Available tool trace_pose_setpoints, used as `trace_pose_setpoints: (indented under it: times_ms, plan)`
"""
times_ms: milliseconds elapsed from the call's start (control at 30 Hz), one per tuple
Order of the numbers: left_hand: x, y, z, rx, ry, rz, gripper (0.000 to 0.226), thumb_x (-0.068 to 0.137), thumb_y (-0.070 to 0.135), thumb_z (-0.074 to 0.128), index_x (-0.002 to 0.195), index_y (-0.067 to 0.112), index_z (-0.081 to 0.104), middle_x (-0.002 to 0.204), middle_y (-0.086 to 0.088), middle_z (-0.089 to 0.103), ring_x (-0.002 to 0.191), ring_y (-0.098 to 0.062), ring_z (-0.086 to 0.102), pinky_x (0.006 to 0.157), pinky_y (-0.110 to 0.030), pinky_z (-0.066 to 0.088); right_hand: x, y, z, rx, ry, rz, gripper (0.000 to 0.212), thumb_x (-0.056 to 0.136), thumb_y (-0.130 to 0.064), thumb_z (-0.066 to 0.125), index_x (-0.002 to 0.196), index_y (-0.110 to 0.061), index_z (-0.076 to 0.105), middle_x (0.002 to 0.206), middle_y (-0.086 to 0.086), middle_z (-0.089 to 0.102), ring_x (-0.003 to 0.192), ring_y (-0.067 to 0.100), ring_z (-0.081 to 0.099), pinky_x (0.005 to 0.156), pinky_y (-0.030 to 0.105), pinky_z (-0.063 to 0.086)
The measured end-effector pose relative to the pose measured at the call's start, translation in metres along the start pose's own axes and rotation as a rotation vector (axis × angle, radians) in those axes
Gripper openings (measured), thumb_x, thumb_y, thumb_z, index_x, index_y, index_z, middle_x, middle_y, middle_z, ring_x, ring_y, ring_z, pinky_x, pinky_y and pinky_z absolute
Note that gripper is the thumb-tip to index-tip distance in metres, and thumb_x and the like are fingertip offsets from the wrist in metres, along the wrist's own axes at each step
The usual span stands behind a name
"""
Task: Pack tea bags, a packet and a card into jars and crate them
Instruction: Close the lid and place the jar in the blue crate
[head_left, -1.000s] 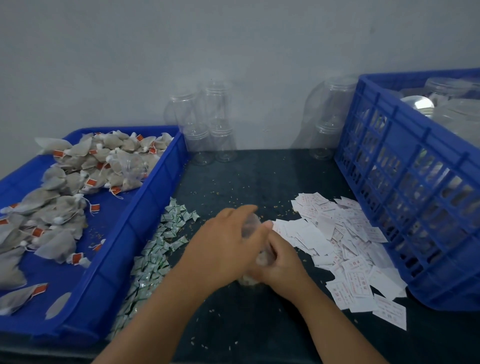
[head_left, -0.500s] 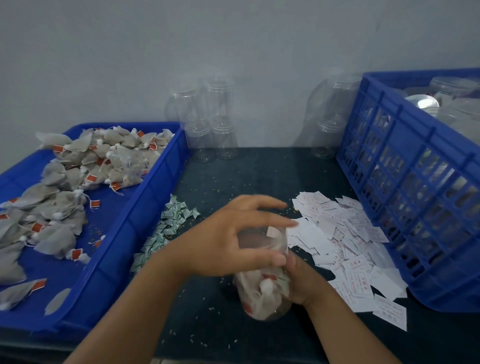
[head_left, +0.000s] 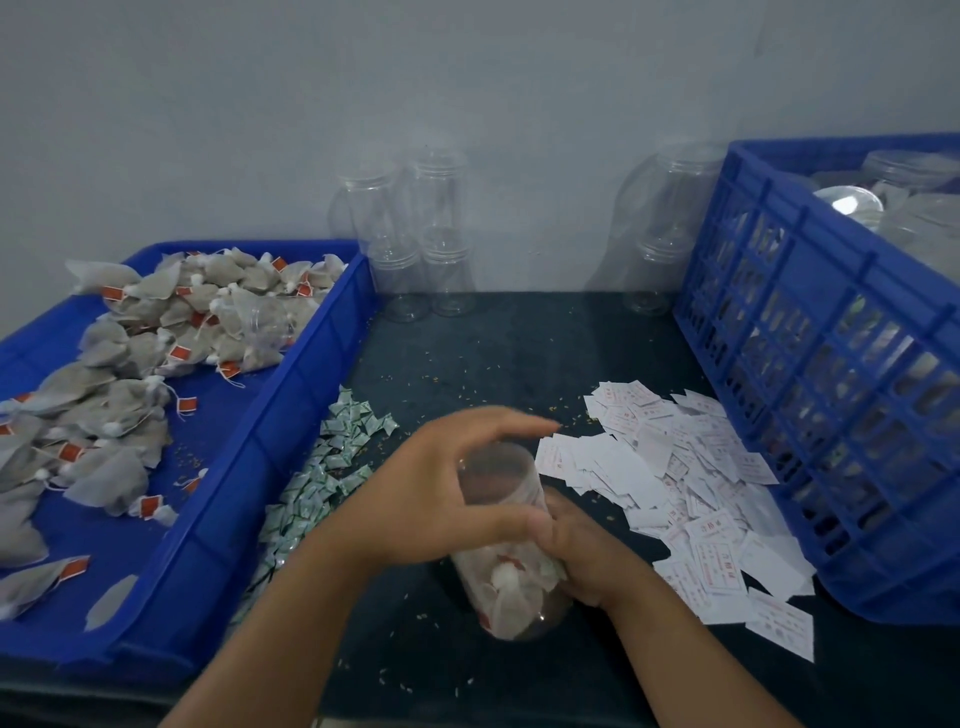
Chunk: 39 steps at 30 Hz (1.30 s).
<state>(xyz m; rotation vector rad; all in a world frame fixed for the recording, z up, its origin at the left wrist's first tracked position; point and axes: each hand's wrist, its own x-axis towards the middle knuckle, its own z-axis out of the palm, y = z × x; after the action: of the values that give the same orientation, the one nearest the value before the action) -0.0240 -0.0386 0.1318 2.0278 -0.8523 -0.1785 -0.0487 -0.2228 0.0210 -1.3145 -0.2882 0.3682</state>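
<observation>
My right hand (head_left: 587, 556) grips the clear jar (head_left: 511, 613) low on its right side, the fingers mostly hidden behind it. My left hand (head_left: 441, 499) arches over the blurred mouth, and I cannot tell whether it clamps. Inside, below both hands, tea bags (head_left: 506, 579) show.

Plain pale grey wall (head_left: 467, 78) behind; dark tabletop (head_left: 519, 338), dim even light.

Left hand (head_left: 447, 499) arched, fingers curved forward; right hand (head_left: 589, 558) curled, gripping below it.
</observation>
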Motion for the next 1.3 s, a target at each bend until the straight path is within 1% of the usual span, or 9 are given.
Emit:
trace_pose_setpoints:
  times_ms: [67, 167, 267, 467, 633, 733, 933, 1133, 1300]
  plan:
    - [-0.001, -0.004, 0.005, 0.033, 0.193, -0.069, 0.069, 0.074, 0.055, 0.084, 0.137, 0.041, 0.060, 0.132, 0.025, 0.062, 0.126, 0.002, 0.059, 0.103, -0.020, 0.050, 0.004, 0.000, 0.007, 0.005, 0.127, -0.018, 0.109, 0.061, -0.073, 0.096, 0.143, -0.009, 0.062, 0.131, 0.015, 0.073, 0.123, 0.032, 0.068, 0.106, 0.047, 0.051]
    - [0.002, 0.001, 0.020, 0.012, 0.336, -0.271, 0.087, 0.061, 0.072, 0.078, 0.139, 0.049, 0.048, 0.127, 0.029, 0.062, 0.119, 0.012, 0.057, 0.098, -0.017, 0.049, 0.007, 0.000, 0.009, -0.176, 0.305, -0.142, 0.060, 0.073, -0.048, 0.096, 0.127, -0.041, 0.072, 0.120, -0.006, 0.080, 0.113, 0.010, 0.076, 0.091, 0.026, 0.058]
    - [0.009, -0.004, 0.032, -0.177, 0.424, -0.347, 0.096, 0.056, 0.060, 0.084, 0.142, 0.044, 0.046, 0.119, 0.024, 0.068, 0.111, 0.008, 0.064, 0.096, -0.022, 0.052, 0.003, -0.001, 0.005, -0.172, 0.325, -0.176, 0.050, 0.072, -0.051, 0.094, 0.118, -0.045, 0.076, 0.117, -0.002, 0.081, 0.111, 0.015, 0.077, 0.089, 0.026, 0.059]
    - [0.014, -0.012, 0.032, -0.250, 0.364, -0.278, 0.083, 0.066, 0.041, 0.086, 0.142, 0.043, 0.050, 0.117, 0.022, 0.072, 0.107, -0.001, 0.071, 0.091, -0.026, 0.055, 0.006, 0.003, -0.006, -0.027, 0.273, -0.083, 0.101, 0.057, -0.071, 0.100, 0.130, -0.008, 0.070, 0.116, 0.023, 0.076, 0.108, 0.040, 0.072, 0.095, 0.053, 0.054]
    - [0.008, -0.017, 0.022, -0.237, 0.279, -0.231, 0.074, 0.075, 0.049, 0.082, 0.141, 0.048, 0.048, 0.122, 0.016, 0.072, 0.113, -0.005, 0.070, 0.099, -0.033, 0.054, 0.001, -0.002, 0.008, -0.289, 0.288, -0.137, 0.068, 0.077, -0.085, 0.077, 0.134, -0.049, 0.067, 0.135, -0.006, 0.075, 0.129, 0.017, 0.070, 0.103, 0.035, 0.056]
    - [0.006, -0.015, 0.026, -0.276, 0.375, -0.236, 0.055, 0.085, 0.062, 0.066, 0.135, 0.042, 0.056, 0.116, 0.013, 0.075, 0.111, -0.003, 0.070, 0.098, -0.031, 0.055, -0.003, -0.005, 0.018, -0.574, 0.389, -0.203, 0.081, 0.079, -0.099, 0.058, 0.138, -0.043, 0.062, 0.130, -0.017, 0.075, 0.124, 0.008, 0.070, 0.104, 0.046, 0.057]
    - [0.003, 0.008, 0.028, -0.178, 0.399, -0.129, 0.032, 0.098, 0.054, 0.049, 0.127, 0.044, 0.061, 0.115, 0.020, 0.073, 0.109, -0.001, 0.069, 0.086, -0.014, 0.052, -0.026, -0.051, 0.030, -0.759, 0.419, -0.215, 0.120, 0.063, -0.069, 0.092, 0.161, -0.060, 0.023, 0.147, -0.033, 0.057, 0.131, -0.005, 0.061, 0.104, 0.031, 0.056]
    - [0.018, 0.060, 0.035, -0.372, 0.273, 0.043, 0.037, 0.108, 0.045, 0.036, 0.122, 0.037, 0.070, 0.126, 0.011, 0.072, 0.121, -0.007, 0.066, 0.096, -0.014, 0.049, -0.082, -0.129, 0.014, -0.933, 0.371, -0.174, 0.116, 0.071, -0.062, 0.093, 0.163, -0.060, 0.023, 0.143, -0.031, 0.060, 0.130, -0.006, 0.059, 0.108, 0.029, 0.052]
    - [0.070, 0.087, 0.056, -0.374, 0.222, -0.006, 0.030, 0.111, 0.026, 0.046, 0.103, 0.030, 0.075, 0.099, 0.010, 0.077, 0.088, -0.004, 0.073, 0.071, -0.018, 0.053, -0.145, -0.209, -0.005, -1.177, 0.564, -0.254, 0.093, 0.067, -0.084, 0.079, 0.150, -0.057, 0.044, 0.136, -0.037, 0.060, 0.128, -0.015, 0.056, 0.101, 0.019, 0.047]
